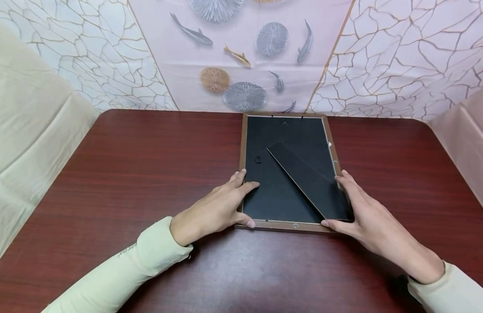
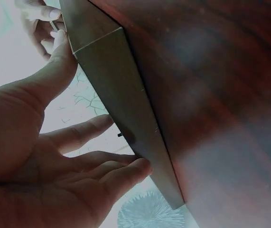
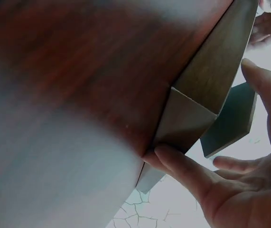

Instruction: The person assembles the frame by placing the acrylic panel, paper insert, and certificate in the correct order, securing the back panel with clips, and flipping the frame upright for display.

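A picture frame (image 1: 284, 187) lies back side up on the table, with a brown border and a black backing board. Its black easel stand (image 1: 304, 182) slants across the backing toward the near right corner. My left hand (image 1: 218, 208) rests at the near left corner, thumb on the near border, index finger over the backing. In the left wrist view, other fingertips of that hand touch the frame's side (image 2: 126, 99). At the near right corner is my right hand (image 1: 374, 221), thumb at the near border and fingers extended along the right side, touching it in the right wrist view.
The dark red wooden table (image 1: 147, 161) extends to both sides of the frame. Behind it hangs a patterned cloth (image 1: 245, 56) with fish and round motifs. Pale cloth (image 1: 468, 143) borders the table's right side, and more hangs at the left.
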Tool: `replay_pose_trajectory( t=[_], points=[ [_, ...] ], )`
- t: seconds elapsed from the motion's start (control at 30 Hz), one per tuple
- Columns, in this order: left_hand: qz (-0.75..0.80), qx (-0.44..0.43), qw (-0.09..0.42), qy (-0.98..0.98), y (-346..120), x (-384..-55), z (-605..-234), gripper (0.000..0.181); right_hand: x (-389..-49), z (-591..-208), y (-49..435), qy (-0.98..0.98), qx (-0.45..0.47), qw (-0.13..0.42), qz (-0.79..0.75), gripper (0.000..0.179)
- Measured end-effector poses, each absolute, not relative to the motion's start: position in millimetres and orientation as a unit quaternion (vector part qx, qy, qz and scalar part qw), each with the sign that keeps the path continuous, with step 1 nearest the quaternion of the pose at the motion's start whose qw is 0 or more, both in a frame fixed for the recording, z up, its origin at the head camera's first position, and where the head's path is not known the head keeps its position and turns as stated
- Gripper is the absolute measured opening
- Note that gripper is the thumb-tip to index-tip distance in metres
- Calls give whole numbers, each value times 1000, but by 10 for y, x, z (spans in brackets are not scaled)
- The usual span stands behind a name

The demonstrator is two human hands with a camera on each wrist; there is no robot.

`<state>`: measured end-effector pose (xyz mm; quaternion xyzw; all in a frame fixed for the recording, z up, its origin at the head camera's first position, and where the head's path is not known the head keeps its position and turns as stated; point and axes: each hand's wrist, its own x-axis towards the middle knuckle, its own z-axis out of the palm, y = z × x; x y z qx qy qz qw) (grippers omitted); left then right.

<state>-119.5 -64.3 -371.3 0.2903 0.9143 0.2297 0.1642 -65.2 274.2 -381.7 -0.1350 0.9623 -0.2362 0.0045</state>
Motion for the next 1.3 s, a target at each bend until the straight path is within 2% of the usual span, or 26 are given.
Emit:
replay_pose_trajectory(
  t=[0.23, 0.47, 0.77, 1.07, 1.3],
  points=[
    [227, 288, 178, 913, -636, -1203, -3682, 92, -598, -3792, 2651, 966, -139, -9, -217, 86],
    [218, 291, 181, 914, -614, -1203, -3681, 90, -533, -3851, 2572, 966, -159, -56, -194, 80],
    [213, 293, 181, 914, -608, -1196, -3662, 90, -579, -3839, 2540, 972, -105, 23, -207, 84],
    [219, 299, 172, 913, -631, -1179, -3652, 88, -519, -3871, 2562, 967, -89, -1, -241, 89],
    [228, 300, 172, 910, -626, -1180, -3666, 86, -517, -3859, 2579, 969, -61, 19, -237, 92]
  ],
)
